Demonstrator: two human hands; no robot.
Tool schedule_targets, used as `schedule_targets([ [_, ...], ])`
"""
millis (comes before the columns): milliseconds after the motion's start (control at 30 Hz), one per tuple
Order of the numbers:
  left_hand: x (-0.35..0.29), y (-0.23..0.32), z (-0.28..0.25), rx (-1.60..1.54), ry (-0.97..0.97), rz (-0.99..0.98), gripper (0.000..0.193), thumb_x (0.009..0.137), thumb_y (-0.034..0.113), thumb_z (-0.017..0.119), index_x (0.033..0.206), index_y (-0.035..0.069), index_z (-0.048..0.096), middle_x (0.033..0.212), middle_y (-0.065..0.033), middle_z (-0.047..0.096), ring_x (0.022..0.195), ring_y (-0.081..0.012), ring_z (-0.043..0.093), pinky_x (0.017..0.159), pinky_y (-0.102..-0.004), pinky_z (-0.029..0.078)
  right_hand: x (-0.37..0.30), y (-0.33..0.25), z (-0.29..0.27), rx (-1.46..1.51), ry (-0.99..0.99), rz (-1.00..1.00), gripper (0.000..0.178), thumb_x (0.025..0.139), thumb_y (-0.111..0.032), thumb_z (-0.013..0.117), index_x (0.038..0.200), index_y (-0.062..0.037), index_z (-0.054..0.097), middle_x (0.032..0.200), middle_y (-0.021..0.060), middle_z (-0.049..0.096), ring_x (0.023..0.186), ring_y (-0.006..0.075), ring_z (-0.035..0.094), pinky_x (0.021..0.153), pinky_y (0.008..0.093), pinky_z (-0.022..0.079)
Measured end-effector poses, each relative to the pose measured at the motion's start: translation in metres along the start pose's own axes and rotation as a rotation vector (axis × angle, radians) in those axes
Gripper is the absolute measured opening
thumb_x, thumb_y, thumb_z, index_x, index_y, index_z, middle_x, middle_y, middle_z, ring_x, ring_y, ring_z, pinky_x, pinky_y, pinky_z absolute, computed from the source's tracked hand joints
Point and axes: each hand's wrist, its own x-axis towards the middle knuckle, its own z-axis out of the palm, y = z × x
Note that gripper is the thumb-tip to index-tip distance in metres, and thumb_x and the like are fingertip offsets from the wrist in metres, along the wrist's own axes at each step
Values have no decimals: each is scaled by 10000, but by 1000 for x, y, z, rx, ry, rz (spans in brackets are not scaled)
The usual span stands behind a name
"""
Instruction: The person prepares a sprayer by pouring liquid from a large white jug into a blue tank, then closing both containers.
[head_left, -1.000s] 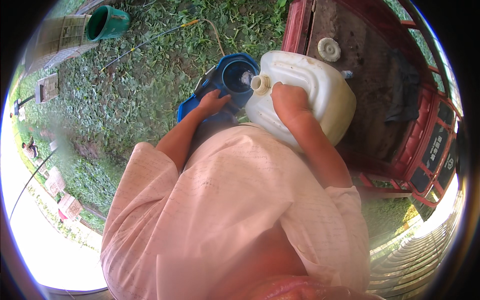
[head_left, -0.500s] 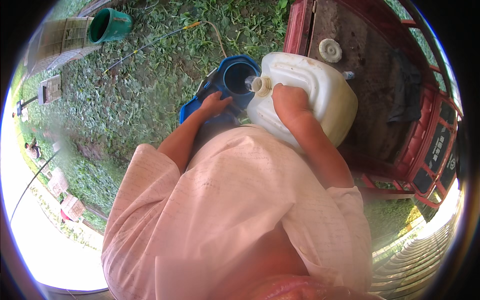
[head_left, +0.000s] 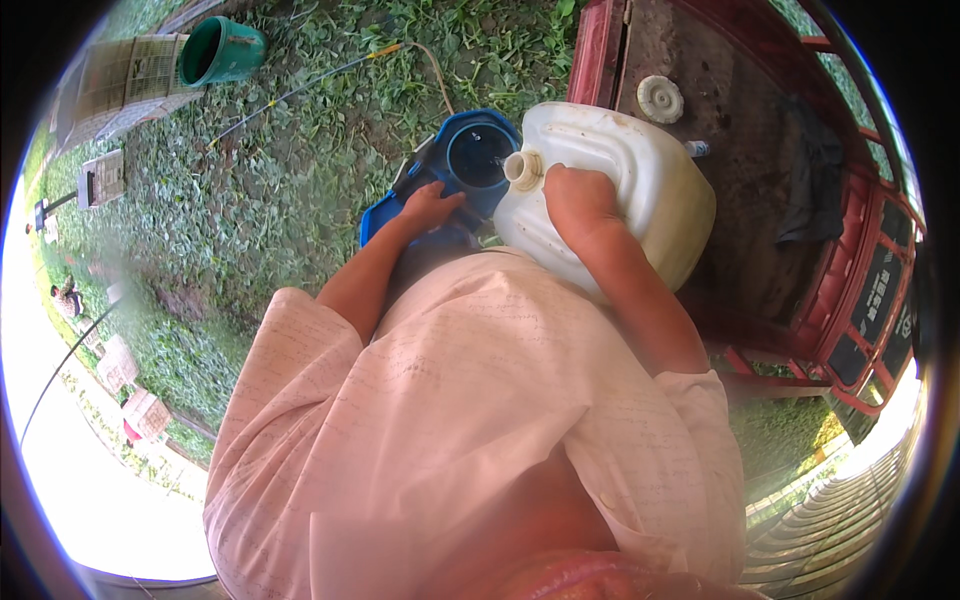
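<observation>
1. The right hand [head_left: 580, 200] grips the white jerrycan [head_left: 620, 190] near its open neck, tilted over the blue tank [head_left: 470, 160] on the grass.
2. The left hand [head_left: 430, 208] clasps the tank's rim, steadying it.
3. Liquid could miss the tank's round opening if the heavy jerrycan slips or tips too steeply.
</observation>
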Motion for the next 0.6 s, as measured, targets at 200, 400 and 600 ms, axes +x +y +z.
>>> schedule_targets([
  [200,5,-7,6,-10,25,2,622,803,518,583,1080,-39,592,912,-191,663,841,-284,661,754,-363,503,-1,0,0,-6,-3,-11,93,783,-119,571,742,-66,636,687,137,664,625,279,671,555,389,530],
  [400,9,-7,6,-20,-21,-9,687,794,533,580,1157,-50,564,1033,-218,641,979,-313,627,855,-369,475,-2,2,1,4,11,-26,88,773,-120,575,737,-69,636,683,141,662,620,280,670,543,389,527],
  [600,16,-18,14,-11,-5,21,727,792,545,569,1210,-49,536,1179,-236,580,1128,-335,549,957,-377,418,-3,2,-4,2,27,-41,89,765,-94,563,727,-64,638,682,146,661,620,284,669,542,390,527],
])
